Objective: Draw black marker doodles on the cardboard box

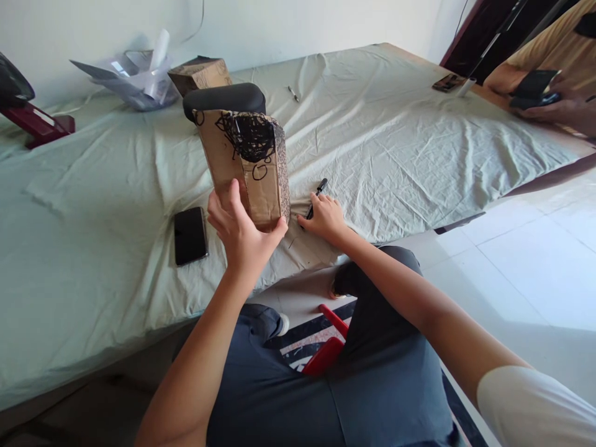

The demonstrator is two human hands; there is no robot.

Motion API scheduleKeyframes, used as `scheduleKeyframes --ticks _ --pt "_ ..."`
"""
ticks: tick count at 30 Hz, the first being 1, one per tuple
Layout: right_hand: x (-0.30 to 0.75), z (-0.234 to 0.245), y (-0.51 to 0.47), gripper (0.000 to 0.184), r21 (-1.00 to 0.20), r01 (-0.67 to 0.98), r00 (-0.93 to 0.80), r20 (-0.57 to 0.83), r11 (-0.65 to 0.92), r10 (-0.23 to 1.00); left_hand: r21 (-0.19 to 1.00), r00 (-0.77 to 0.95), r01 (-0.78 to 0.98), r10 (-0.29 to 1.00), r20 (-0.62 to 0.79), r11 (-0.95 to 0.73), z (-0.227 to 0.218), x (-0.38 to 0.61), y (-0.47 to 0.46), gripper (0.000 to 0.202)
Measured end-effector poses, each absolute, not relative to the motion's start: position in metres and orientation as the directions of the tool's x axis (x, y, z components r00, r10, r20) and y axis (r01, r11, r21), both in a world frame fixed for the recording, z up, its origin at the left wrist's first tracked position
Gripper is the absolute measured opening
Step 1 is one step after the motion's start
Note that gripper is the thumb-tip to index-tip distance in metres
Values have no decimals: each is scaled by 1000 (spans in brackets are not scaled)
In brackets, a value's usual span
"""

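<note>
A brown cardboard box (263, 192), scribbled over with black ink near its top, stands tilted on the cloth. My left hand (239, 230) grips its lower part, thumb at the right corner and fingers across the near face. To the right, my right hand (327, 217) rests on the cloth with its fingers on a black marker (321, 186); the middle of the marker is partly covered by the fingers. Behind the box is a dark rounded case (228, 99), its lower part hidden. A black phone (190, 236) lies left of my left hand.
A pale green cloth (372, 155) covers the table. At the back are a clear plastic basket (139, 87) of papers, another cardboard box (200, 73) and a small pen (293, 94). A maroon stand (40, 124) is far left. Another person's hand (540, 105) holds a dark object at right.
</note>
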State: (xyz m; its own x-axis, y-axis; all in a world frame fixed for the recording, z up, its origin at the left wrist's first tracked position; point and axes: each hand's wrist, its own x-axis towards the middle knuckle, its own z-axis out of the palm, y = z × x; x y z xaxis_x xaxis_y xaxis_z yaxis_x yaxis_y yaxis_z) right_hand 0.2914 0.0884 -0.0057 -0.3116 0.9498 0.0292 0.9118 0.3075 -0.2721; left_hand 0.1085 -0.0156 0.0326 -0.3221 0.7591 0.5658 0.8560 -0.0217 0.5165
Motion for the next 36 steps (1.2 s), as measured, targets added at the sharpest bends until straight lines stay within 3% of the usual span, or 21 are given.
scheduleKeyframes --ticks 6,8,12,18,21,24,26,28,36 --pt "294 -2 92 121 -280 927 -246 43 248 968 515 -325 857 757 567 -18 32 109 -16 113" --pt "297 -2 92 107 -260 924 -281 28 278 959 510 -322 860 754 572 -20 31 108 -16 113" --pt "305 -1 95 55 -265 911 -322 24 317 946 511 -318 859 756 571 -24 32 107 -15 115" --pt "321 2 108 46 -320 910 -277 2 264 961 525 -328 851 767 552 -15 33 107 -15 114" --pt "333 1 116 66 -334 914 -232 31 229 972 515 -320 857 762 563 -21 33 107 -15 114" --pt "348 -3 134 131 -334 920 -220 -2 206 976 491 -313 871 768 559 -2 33 106 -14 116" --pt "358 -10 151 155 -361 907 -269 -95 219 958 478 -312 878 775 549 15 32 106 -14 117" --pt "366 -18 170 164 -402 881 -327 -137 249 935 472 -314 881 775 548 22 31 106 -13 118" --pt "372 -32 201 165 -465 817 -426 -88 341 901 424 -277 905 748 603 -7 23 101 -10 119"
